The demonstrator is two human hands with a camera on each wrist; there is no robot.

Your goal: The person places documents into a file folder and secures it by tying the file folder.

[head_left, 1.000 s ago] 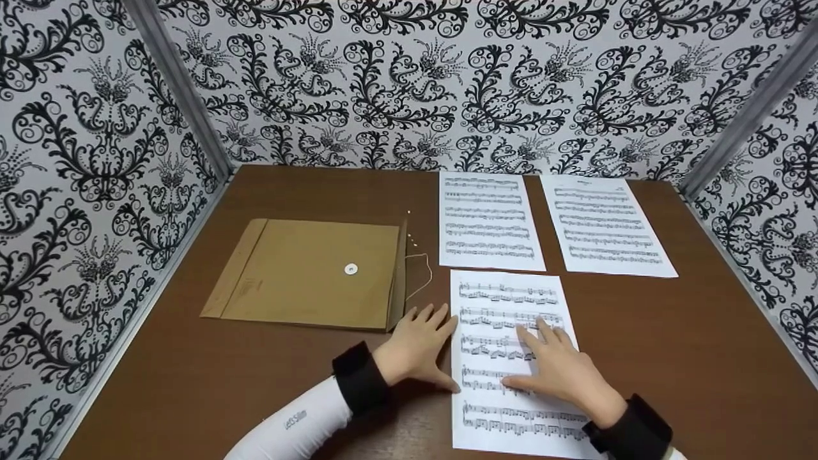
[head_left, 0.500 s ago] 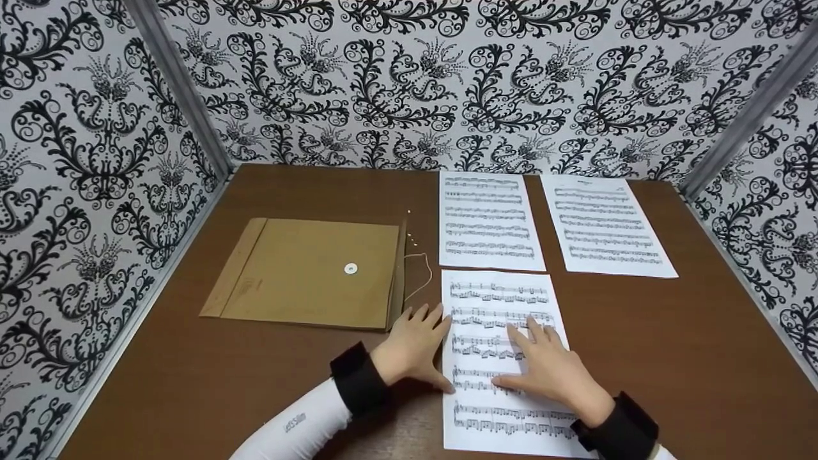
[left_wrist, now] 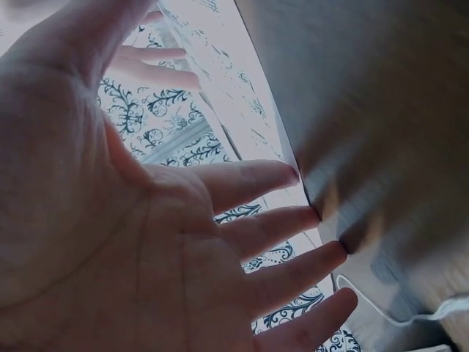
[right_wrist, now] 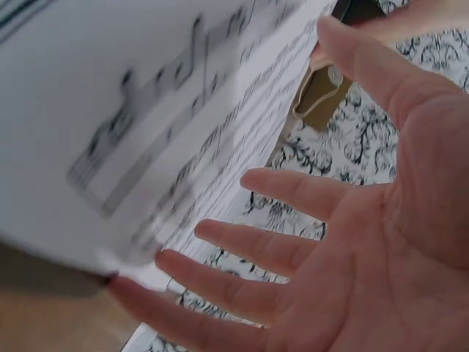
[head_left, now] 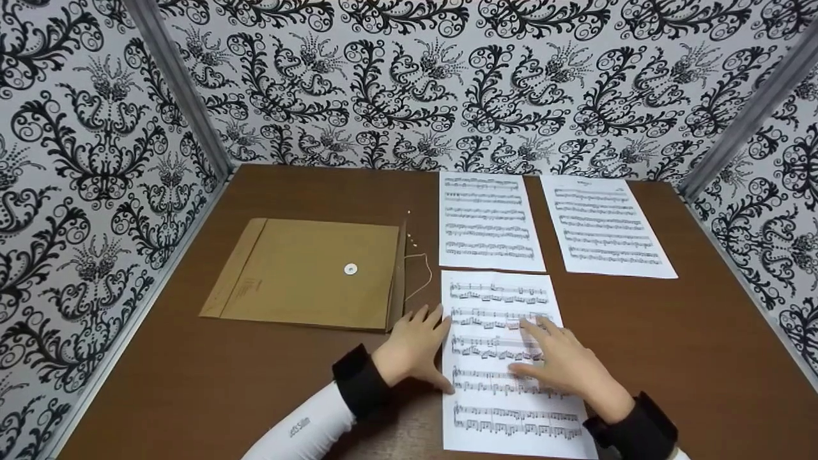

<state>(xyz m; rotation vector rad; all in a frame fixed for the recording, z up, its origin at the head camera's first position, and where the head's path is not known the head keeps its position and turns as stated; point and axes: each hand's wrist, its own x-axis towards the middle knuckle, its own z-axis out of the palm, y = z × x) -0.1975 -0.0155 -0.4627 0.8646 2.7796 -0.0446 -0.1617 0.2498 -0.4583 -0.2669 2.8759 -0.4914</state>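
A sheet of printed music (head_left: 492, 409) lies on the brown table in front of me. My left hand (head_left: 412, 348) rests at the sheet's left edge, fingers spread and straight, the thumb touching the margin. Over the sheet's right half is my right hand (head_left: 565, 361), its fingers spread and covering part of the staves. In the right wrist view the fingers (right_wrist: 293, 192) are extended close to the page (right_wrist: 168, 95). The left wrist view has the left fingertips (left_wrist: 333, 253) near the tabletop. Neither hand grips anything.
To the left lies a brown string-tie envelope (head_left: 307, 275) with a white button (head_left: 351, 269); its string (head_left: 429, 275) curls off the right side. Two more music sheets, one at the back (head_left: 489, 223) and one at the back right (head_left: 607, 227), lie flat. Patterned walls enclose the table.
The front sheet has slid a little to the left, with the right hand moving along. Since then the sheet has stayed put while the right hand has shifted slightly back to the right.
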